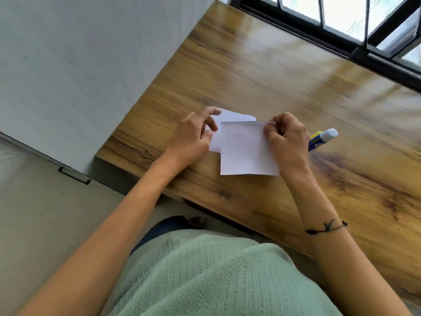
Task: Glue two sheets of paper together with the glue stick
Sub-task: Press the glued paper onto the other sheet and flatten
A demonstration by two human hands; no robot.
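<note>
Two white sheets lie near the front-left corner of the wooden table. The upper sheet overlaps the lower sheet, which sticks out at the far left. My right hand pinches the upper sheet's far right corner, and that edge is slightly lifted. My left hand rests on the lower sheet's left edge, fingers bent and touching it. A blue and yellow glue stick with a white cap lies on the table just right of my right hand, partly hidden behind it.
The table's left edge runs along a pale wall, and its near edge is close to my body. A dark-framed window borders the far side. A cabinet with a black handle stands at the lower left.
</note>
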